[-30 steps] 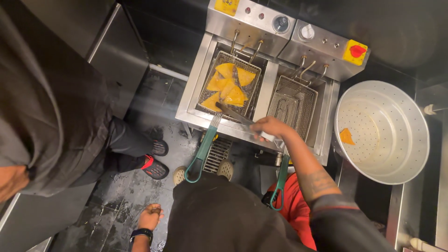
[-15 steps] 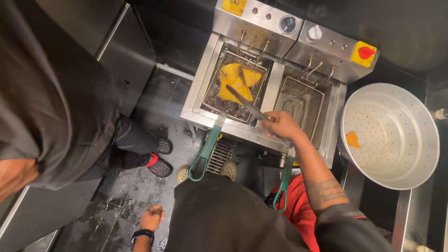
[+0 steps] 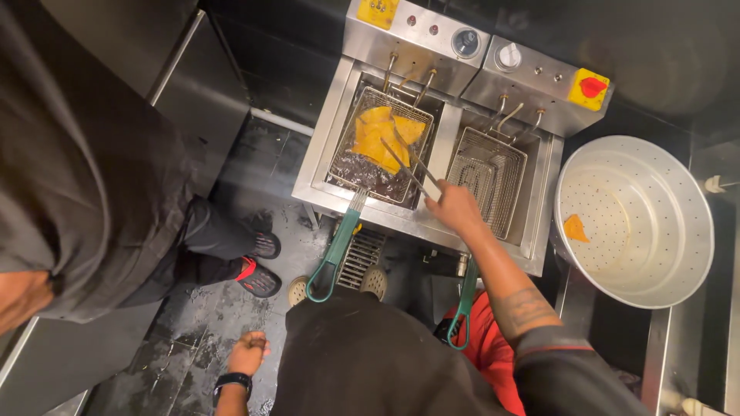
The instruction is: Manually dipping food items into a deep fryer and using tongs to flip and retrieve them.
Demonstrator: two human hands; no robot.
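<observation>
Right hand (image 3: 456, 209) grips tongs (image 3: 408, 166), turning yellow chips (image 3: 379, 135) in left fryer basket (image 3: 370, 166); left hand (image 3: 247, 353) fisted, empty. Next move calls for a firm pinch.

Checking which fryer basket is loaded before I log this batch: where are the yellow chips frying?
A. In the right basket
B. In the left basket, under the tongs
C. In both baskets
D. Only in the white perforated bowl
B: the yellow chips sit in the left basket, where the tongs held by the right hand reach in; the right basket looks empty, and the white perforated bowl holds just one piece.
</observation>
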